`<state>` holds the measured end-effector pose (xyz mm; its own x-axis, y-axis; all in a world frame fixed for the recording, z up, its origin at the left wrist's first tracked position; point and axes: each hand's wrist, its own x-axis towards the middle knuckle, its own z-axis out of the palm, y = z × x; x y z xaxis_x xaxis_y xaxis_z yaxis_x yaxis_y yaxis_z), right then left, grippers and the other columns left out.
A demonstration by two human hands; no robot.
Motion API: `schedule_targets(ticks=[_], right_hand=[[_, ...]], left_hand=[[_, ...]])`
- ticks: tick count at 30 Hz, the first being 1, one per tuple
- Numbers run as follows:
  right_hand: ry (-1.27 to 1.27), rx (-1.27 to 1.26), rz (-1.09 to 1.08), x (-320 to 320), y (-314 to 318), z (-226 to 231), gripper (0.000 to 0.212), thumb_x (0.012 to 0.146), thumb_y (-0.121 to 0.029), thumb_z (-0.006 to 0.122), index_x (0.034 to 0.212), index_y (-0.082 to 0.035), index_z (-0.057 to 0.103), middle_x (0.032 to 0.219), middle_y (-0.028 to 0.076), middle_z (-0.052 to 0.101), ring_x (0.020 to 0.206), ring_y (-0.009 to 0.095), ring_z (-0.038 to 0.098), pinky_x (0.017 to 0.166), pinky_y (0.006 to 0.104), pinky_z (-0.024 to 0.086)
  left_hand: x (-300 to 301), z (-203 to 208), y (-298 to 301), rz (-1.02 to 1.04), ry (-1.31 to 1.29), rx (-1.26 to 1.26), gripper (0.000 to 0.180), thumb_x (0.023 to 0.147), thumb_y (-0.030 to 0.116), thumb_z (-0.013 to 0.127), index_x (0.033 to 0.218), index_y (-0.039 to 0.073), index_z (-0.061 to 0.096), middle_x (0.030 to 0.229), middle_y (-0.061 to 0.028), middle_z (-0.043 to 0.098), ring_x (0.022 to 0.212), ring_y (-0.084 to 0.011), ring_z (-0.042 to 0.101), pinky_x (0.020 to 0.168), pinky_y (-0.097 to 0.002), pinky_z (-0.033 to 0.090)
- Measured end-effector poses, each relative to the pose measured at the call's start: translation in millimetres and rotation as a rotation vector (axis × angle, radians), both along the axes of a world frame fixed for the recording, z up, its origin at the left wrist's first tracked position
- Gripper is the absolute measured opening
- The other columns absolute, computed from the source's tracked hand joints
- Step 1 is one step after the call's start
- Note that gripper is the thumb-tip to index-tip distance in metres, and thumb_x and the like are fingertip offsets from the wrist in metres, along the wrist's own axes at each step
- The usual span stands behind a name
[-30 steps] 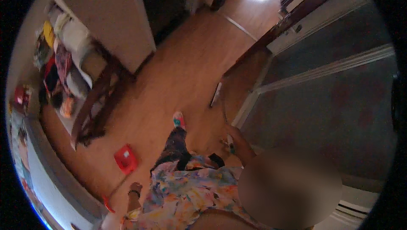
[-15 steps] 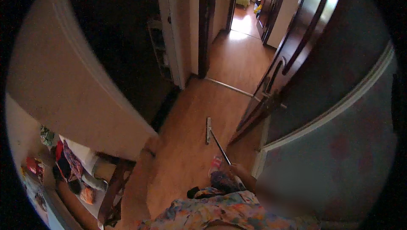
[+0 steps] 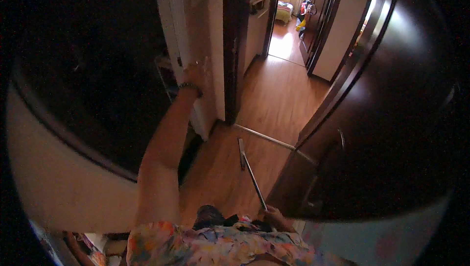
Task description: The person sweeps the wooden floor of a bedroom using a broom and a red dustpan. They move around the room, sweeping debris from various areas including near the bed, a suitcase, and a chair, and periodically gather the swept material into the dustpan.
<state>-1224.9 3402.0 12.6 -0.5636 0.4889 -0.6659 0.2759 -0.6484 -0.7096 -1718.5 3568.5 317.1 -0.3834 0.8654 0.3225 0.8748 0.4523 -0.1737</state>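
My right hand (image 3: 275,217) is closed around the pole of a flat mop (image 3: 254,183), low in front of me. Its long narrow head (image 3: 241,153) rests on the wooden floor ahead. My left arm stretches forward and up, a dark bracelet (image 3: 190,87) at its wrist. With nothing visible in it, my left hand (image 3: 195,74) is at the wall beside the white door frame (image 3: 174,31), its fingers dim but seemingly extended near a small pale plate (image 3: 205,65).
A dark doorway (image 3: 88,70) lies to the left. On the right stands a dark glossy door (image 3: 387,133). A pale threshold strip (image 3: 264,136) crosses the floor, and the hallway leads to a bright room with a bed (image 3: 284,12).
My left arm has risen and reached to the wall by the door frame. My view has shifted forward, nearer the threshold, with the mop still in my right hand.
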Motion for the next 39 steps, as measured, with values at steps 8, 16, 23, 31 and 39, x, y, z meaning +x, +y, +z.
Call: schedule_targets(ticks=[8,16,23,31,39], right_hand=[[-0.163,-0.023,-0.139,-69.1,35.1,-55.2,0.022,0.086,-0.009,0.043,0.103,-0.002,0.054,0.087,0.004,0.057,0.072,0.012,0.053,0.062,0.0227,0.044],[-0.199,-0.205,-0.350,-159.6,75.9,20.4,0.021,0.087,-0.014,0.044,0.097,-0.001,0.057,0.090,0.007,0.058,0.079,0.014,0.055,0.070,0.0253,0.045],[-0.445,0.164,-0.021,-164.8,83.2,-40.1,0.020,0.083,-0.017,0.051,0.094,-0.002,0.056,0.085,0.004,0.058,0.078,0.012,0.053,0.070,0.0244,0.042],[-0.313,0.009,-0.235,-184.1,88.4,9.7,0.021,0.080,-0.018,0.055,0.094,-0.002,0.057,0.067,0.002,0.052,0.060,0.009,0.046,0.052,0.0251,0.038],[-0.513,0.131,-0.169,-149.0,73.5,-26.6,0.020,0.084,-0.022,0.049,0.093,-0.005,0.057,0.069,0.002,0.052,0.063,0.010,0.049,0.055,0.0233,0.039]], left_hand=[[-182.6,83.3,201.5,-0.084,0.051,0.412,0.056,0.081,0.031,0.047,0.128,0.010,0.029,0.130,-0.0129,0.033,0.113,-0.0300,0.040,0.091,-0.0398,0.037],[-235.0,135.0,302.8,0.038,-0.228,0.542,0.058,0.083,0.027,0.042,0.132,0.010,0.016,0.125,-0.0162,0.038,0.110,-0.0322,0.043,0.090,-0.0421,0.037],[-257.3,148.6,319.6,0.131,-0.438,0.357,0.060,0.084,0.026,0.040,0.133,0.010,0.010,0.121,-0.0175,0.043,0.106,-0.0326,0.047,0.088,-0.0451,0.038],[-248.7,153.8,312.7,0.147,-0.405,0.305,0.073,0.080,0.013,0.044,0.134,0.010,-0.006,0.106,-0.0190,0.055,0.097,-0.0318,0.054,0.084,-0.0397,0.041],[-148.5,9.6,269.5,-0.333,-0.586,0.195,0.069,0.078,0.023,0.046,0.134,0.018,0.006,0.092,-0.0228,0.057,0.080,-0.0403,0.056,0.072,-0.0481,0.043]])
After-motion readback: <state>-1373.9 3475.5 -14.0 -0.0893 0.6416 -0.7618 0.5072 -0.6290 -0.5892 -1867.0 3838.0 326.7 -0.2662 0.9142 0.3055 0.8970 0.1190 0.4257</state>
